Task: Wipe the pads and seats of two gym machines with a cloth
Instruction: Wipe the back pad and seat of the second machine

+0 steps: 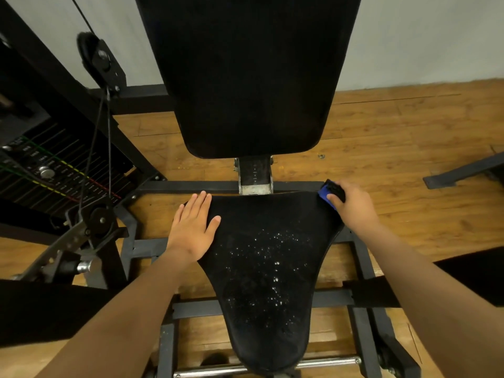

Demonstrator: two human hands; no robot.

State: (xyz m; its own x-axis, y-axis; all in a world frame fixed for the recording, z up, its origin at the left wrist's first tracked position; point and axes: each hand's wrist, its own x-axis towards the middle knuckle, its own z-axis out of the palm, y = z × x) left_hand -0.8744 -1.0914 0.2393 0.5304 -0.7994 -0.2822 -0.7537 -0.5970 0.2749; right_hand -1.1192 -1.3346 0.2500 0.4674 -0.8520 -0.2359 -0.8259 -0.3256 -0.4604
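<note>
A black padded seat point(270, 268) of a gym machine lies below me, speckled with white droplets across its middle. Its tall black back pad point(245, 75) rises behind it. My left hand point(193, 227) lies flat with straight fingers on the seat's far left corner. My right hand point(351, 208) grips a blue and black cloth point(331, 193) and presses it on the seat's far right corner.
A weight stack point(46, 170) with cables and pulleys point(99, 61) stands at the left. The machine's grey steel frame point(362, 257) surrounds the seat over a wooden floor point(409, 132). Black arm pads point(49, 309) flank the seat at both lower sides.
</note>
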